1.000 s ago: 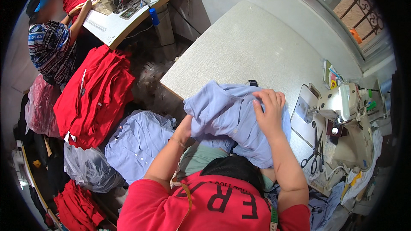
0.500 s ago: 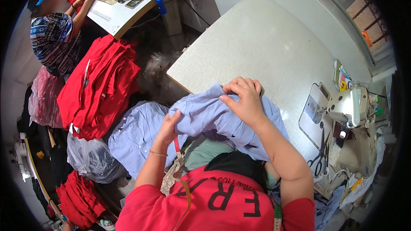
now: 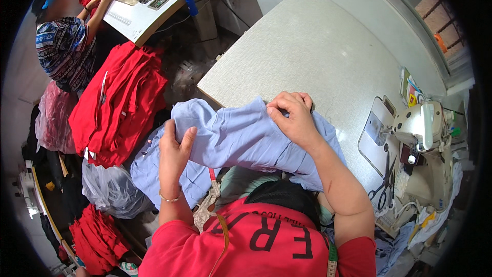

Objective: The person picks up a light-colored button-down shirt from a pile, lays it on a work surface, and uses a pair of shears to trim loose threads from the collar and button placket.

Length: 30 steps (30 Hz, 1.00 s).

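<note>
A light blue shirt (image 3: 238, 131), rumpled and folded, lies across my lap and over the near edge of the pale table. At its upper middle, my right hand (image 3: 293, 118) pinches a fold of the cloth between thumb and fingers. My left hand (image 3: 174, 146) is at the left end of the cloth, thumb raised on the near side and fingers along the edge, partly hidden. More light blue cloth (image 3: 146, 174) hangs down below and left of that hand. A tape measure (image 3: 221, 225) drapes over my red top.
Black scissors (image 3: 379, 195) lie beside the sewing machine (image 3: 423, 125) on the right of the pale table (image 3: 307, 46). To the left are a stack of red garments (image 3: 120, 102) and a plastic bag (image 3: 110, 190). A co-worker (image 3: 64, 46) sits at another sewing table (image 3: 136, 23).
My left hand has moved left and up, and the left part of the shirt is now spread wider. My right hand stays nearly in place on its fold.
</note>
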Tool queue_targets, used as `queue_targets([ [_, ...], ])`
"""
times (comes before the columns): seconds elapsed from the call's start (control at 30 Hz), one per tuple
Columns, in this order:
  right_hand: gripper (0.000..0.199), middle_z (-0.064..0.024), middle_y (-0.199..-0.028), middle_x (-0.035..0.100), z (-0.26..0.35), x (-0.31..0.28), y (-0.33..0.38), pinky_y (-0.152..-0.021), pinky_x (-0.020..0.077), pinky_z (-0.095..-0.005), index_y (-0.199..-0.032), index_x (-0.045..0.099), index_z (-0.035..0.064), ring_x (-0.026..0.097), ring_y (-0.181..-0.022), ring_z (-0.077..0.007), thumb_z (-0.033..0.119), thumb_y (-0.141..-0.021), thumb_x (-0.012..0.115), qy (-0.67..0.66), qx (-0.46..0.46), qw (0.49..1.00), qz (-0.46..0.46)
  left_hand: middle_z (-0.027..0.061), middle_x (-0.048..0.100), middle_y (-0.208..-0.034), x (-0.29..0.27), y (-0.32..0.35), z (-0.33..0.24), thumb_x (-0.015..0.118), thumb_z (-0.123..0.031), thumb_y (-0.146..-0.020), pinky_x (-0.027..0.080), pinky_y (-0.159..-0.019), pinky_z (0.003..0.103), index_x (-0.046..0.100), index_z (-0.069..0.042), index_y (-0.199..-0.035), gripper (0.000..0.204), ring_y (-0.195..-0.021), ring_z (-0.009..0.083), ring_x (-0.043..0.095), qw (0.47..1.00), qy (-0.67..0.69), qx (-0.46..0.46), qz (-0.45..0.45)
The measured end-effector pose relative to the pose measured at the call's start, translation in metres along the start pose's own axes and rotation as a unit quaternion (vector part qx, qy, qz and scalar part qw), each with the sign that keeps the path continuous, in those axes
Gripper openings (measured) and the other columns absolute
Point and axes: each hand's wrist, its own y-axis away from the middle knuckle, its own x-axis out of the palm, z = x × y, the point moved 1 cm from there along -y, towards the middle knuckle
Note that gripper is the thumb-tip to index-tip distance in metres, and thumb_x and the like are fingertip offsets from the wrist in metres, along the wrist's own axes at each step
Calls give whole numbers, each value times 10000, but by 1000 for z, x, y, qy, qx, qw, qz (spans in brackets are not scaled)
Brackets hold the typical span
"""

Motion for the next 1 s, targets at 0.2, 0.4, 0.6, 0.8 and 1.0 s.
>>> queue_targets([
  [0.2, 149, 30, -780, 584, 2, -3, 1, -957, 188, -409, -755, 631, 108, 502, -815, -136, 230, -816, 572, -16, 6, 1000, 8, 107, 515, -775, 23, 8, -39, 673, -60, -751, 410, -598, 300, 536, -26, -916, 217, -669, 221, 501, 974, 51, 218, -41],
  [0.4, 125, 43, -776, 557, 5, -6, 1, -966, 156, -397, -761, 613, 109, 500, -809, -96, 218, -815, 585, -43, 15, 999, 24, 82, 434, -700, 78, 7, -73, 656, -77, -756, 374, -566, 293, 640, -12, -847, 114, -648, 190, 460, 967, 152, 168, 118],
  [0.6, 135, 33, -791, 555, 5, -5, 4, -992, 130, -417, -792, 625, 107, 502, -836, -113, 233, -823, 588, -45, 11, 999, 25, 43, 439, -675, 91, 5, -73, 663, -74, -747, 354, -573, 260, 641, 6, -799, 98, -646, 130, 434, 977, 140, 114, 110],
  [0.8, 140, 22, -799, 563, 9, -3, 7, -995, 145, -477, -773, 629, 111, 512, -890, -154, 231, -821, 574, -38, -7, 999, -2, 51, 442, -671, 94, 4, -72, 647, -69, -739, 356, -557, 258, 609, 23, -742, 99, -621, 130, 442, 979, 148, 108, 91],
  [1.0, 107, 14, -805, 553, 17, 2, 10, -986, 162, -478, -754, 614, 112, 525, -862, -163, 198, -810, 583, 33, -45, 997, -48, 48, 449, -659, 98, 5, -73, 622, -66, -734, 347, -549, 259, 575, 25, -710, 106, -622, 122, 439, 983, 145, 89, 71],
])
